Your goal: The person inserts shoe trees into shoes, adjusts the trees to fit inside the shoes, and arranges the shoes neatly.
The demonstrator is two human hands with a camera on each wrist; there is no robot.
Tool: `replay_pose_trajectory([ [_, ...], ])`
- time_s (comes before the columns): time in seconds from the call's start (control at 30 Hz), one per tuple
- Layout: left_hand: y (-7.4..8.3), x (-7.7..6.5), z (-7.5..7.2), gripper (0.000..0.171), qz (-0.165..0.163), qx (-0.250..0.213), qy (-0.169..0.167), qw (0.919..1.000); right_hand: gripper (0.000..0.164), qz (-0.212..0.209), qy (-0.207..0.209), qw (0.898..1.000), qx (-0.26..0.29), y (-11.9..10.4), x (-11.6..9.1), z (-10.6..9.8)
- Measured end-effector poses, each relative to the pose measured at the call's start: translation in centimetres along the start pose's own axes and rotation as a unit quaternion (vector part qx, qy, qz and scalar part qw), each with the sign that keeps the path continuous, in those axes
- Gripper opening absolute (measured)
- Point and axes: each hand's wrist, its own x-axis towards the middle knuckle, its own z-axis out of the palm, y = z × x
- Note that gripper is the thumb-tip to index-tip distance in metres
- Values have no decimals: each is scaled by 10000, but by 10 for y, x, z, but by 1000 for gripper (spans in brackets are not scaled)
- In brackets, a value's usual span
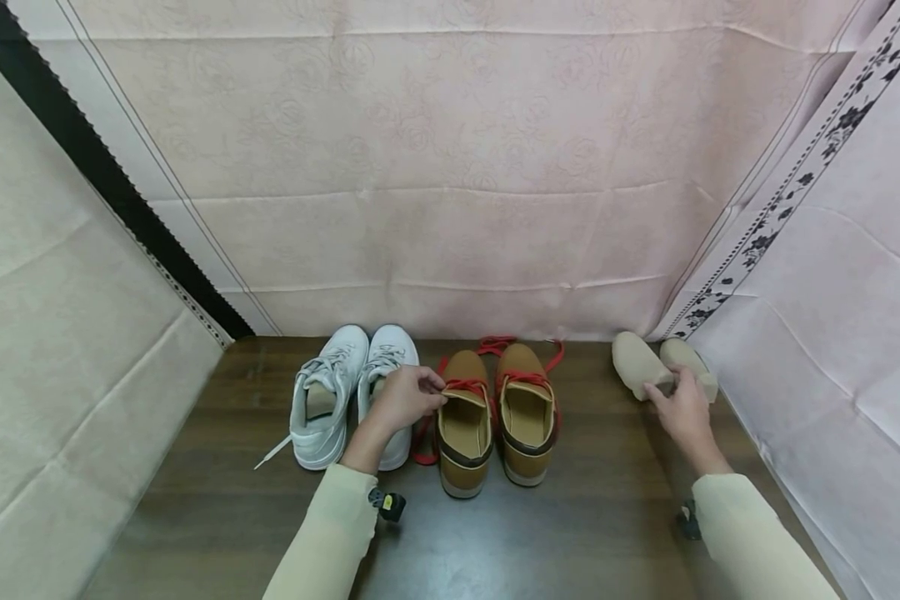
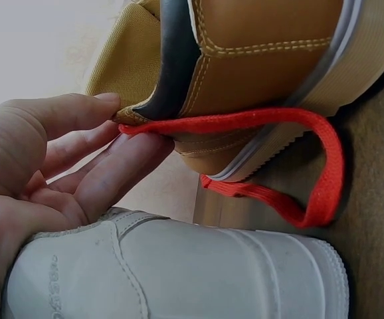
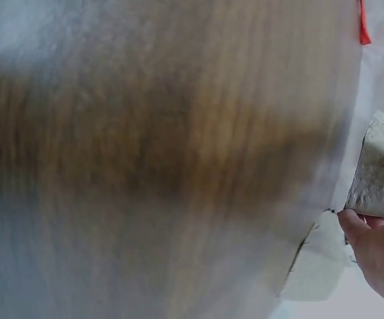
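Observation:
My left hand reaches over the white sneakers to the left tan shoe. Thumb and fingers pinch the top edge of its opening, where a red lace comes out in the left wrist view. A matching tan shoe stands beside it, red-laced too. Far to the right, my right hand has thumb and fingers at the blunt end of a beige shoe insert. A second beige insert lies beside it, partly behind the fingers.
Two white sneakers, the left one with a loose lace end and the right one under my left wrist, stand on the dark wooden floor. Pale cloth walls close in the back and both sides.

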Motion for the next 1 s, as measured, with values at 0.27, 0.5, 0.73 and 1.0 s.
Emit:
replay_pose_trajectory([
  [0.27, 0, 0, 0, 10, -18, 33, 3, 10000, 57, -514, 68, 9985, -155, -8, -2, -8],
  [0.5, 1, -1, 0, 10, -3, 31, -16, 10000, 60, -536, -83, 9983, -214, -16, -6, -14],
  [0.73, 0, 0, 1, 10, 52, 81, 7, 10000, 61, -691, -139, 9975, -92, -32, -16, -24],
  [1.0, 2, 0, 1, 10, -51, 121, -3, 9999, 57, -1159, -243, 9926, 251, -54, -27, -33],
])
